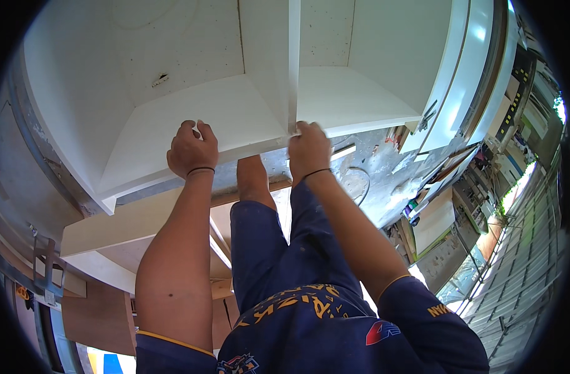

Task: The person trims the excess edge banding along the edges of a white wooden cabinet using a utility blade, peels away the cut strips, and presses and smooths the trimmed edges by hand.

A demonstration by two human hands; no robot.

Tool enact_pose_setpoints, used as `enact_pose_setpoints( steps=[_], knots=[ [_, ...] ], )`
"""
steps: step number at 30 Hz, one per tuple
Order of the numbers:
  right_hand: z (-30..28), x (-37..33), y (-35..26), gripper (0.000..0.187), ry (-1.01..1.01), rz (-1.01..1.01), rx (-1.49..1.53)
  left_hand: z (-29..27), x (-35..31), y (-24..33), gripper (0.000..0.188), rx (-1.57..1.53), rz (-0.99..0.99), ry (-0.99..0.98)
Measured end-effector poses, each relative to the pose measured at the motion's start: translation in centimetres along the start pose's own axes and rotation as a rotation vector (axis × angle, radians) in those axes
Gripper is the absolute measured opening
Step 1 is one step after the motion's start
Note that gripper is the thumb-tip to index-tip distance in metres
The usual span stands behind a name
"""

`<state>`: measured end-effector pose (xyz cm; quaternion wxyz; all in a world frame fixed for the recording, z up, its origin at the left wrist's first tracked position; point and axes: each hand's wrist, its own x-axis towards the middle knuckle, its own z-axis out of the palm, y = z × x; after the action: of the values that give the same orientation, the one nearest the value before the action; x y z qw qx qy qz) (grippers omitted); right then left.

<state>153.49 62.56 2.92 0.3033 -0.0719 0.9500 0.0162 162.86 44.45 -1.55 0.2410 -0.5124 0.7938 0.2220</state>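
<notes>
Left hand (192, 149): fingers curled over the front edge of the white two-compartment board cabinet (191, 118). Right hand (308, 148): fingers closed on the same edge, just at the upright white divider panel (293, 62). Cabinet: one, directly ahead, open side facing the person, long axis left to right. Wrists: two thin black bands (201, 170). Below: one pale flat board (129, 221); grey speckled floor (372, 168).

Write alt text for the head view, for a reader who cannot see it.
Both bare hands, left hand and right hand, grip the front edge of a white two-compartment wooden cabinet. Below are the person's dark blue shorts and stacked pale boards.
</notes>
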Motion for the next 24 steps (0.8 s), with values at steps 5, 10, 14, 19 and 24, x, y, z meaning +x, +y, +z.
enact_pose_setpoints(
  steps=[5,10,14,19,24],
  knots=[
    [-0.8,2.6,7.4,0.026,-0.101,0.299,0.559,0.3,0.1,-0.1,0.023,0.000,0.014,0.029],
    [-0.6,0.6,5.5,0.031,0.108,-0.020,-0.025,0.3,0.0,0.1,0.022,-0.010,0.018,0.021],
    [-0.2,0.4,1.3,0.028,-0.192,0.213,0.513,0.0,0.1,-0.6,0.022,-0.004,-0.003,0.010],
    [-3.0,2.9,6.0,0.026,-0.052,0.056,0.045,0.3,-0.1,-0.1,0.023,-0.016,0.028,0.016],
    [-0.8,1.3,0.7,0.027,-0.178,0.062,0.197,0.1,0.0,-0.4,0.023,-0.006,0.024,0.020]
  ],
)
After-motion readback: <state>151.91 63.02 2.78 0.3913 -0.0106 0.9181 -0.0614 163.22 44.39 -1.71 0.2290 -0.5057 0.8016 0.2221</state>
